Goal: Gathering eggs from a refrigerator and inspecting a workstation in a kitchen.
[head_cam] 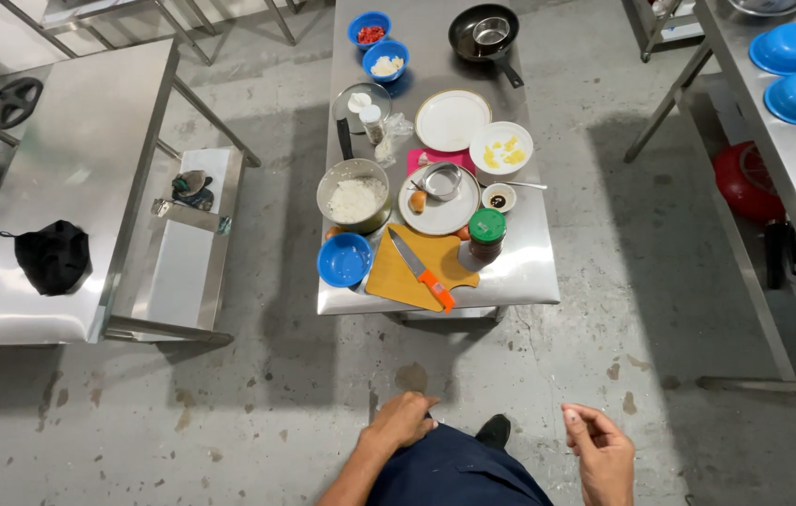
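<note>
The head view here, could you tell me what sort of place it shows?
Probably a work kitchen or cooking practice room. A steel table holds a cutting board with a knife, a pot of rice and a frying pan. More steel tables stand on the bare concrete floor.

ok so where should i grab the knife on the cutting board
Grip the knife by its orange handle, coming from the near edge of the table. The handle points toward the person and the blade angles away over the yellow cutting board, so that end is the safe one to reach.
</note>
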